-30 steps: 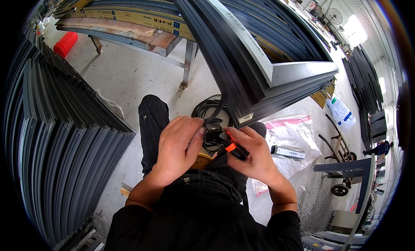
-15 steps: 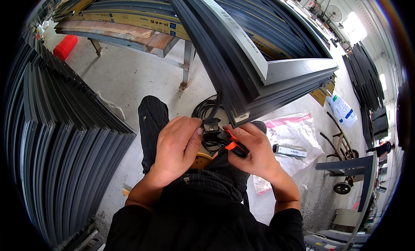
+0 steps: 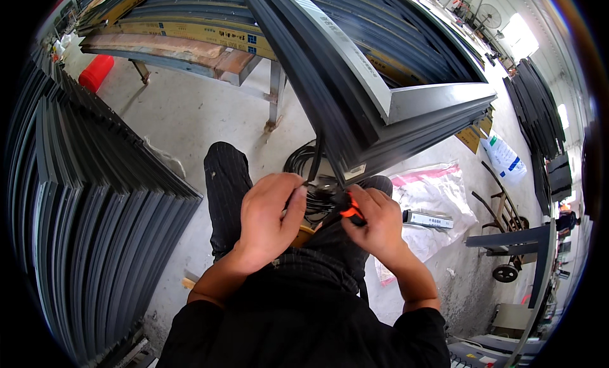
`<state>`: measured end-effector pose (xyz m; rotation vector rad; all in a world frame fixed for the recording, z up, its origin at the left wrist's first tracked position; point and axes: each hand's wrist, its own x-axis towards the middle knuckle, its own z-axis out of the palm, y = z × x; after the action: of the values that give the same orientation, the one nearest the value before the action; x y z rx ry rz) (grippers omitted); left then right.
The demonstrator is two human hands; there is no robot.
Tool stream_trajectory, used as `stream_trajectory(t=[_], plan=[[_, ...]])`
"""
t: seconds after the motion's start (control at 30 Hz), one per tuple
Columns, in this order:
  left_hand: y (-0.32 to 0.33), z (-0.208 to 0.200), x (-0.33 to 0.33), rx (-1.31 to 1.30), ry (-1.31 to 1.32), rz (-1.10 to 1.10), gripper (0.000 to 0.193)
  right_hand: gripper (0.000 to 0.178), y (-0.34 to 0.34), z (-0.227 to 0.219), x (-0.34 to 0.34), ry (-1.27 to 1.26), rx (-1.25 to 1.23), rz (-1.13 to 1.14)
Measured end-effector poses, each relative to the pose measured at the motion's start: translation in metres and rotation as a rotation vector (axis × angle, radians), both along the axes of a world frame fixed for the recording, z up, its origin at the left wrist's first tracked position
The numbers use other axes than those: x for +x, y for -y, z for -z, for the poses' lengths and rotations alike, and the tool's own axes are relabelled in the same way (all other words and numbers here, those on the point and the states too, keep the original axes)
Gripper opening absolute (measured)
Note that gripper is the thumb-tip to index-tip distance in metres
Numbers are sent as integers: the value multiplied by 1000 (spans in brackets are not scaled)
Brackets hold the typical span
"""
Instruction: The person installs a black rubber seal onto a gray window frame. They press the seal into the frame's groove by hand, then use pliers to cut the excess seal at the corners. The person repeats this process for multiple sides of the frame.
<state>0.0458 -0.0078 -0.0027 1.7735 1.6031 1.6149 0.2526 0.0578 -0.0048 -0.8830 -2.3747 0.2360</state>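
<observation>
My left hand (image 3: 268,211) pinches the end of a thin black rubber-like strip (image 3: 315,160) between thumb and fingers. That strip runs up toward the corner of a stack of dark grey metal frames (image 3: 330,95). In my right hand (image 3: 380,222) is a pair of pliers with orange and black handles (image 3: 353,209), closed in my fist; its jaws are blurred and partly hidden. Below both hands, between my knees, lies a coil of black strip (image 3: 297,160). A small patch of yellow (image 3: 303,236) shows under my left hand.
Many dark frames (image 3: 108,228) lean together on the left. A workbench (image 3: 190,56) carries more profiles behind, with a red container (image 3: 96,71) beside it. To the right are a plastic sheet (image 3: 438,190), a boxed piece (image 3: 428,219), a white bag (image 3: 504,157) and a hand truck (image 3: 505,273).
My right hand has drawn the pliers slightly right and away from the strip, and they have turned. The left hand has shifted a little to the right, still pinching.
</observation>
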Motion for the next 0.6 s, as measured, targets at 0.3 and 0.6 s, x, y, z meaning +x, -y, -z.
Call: stream_trajectory(t=[0.3,0.6], plan=[[11,-5,-13,-363,860,545,5,51,90,145,87,440,-439,257],[2,-22,13,-382,1029,639,6,50,86,84,56,-80,-350,285]])
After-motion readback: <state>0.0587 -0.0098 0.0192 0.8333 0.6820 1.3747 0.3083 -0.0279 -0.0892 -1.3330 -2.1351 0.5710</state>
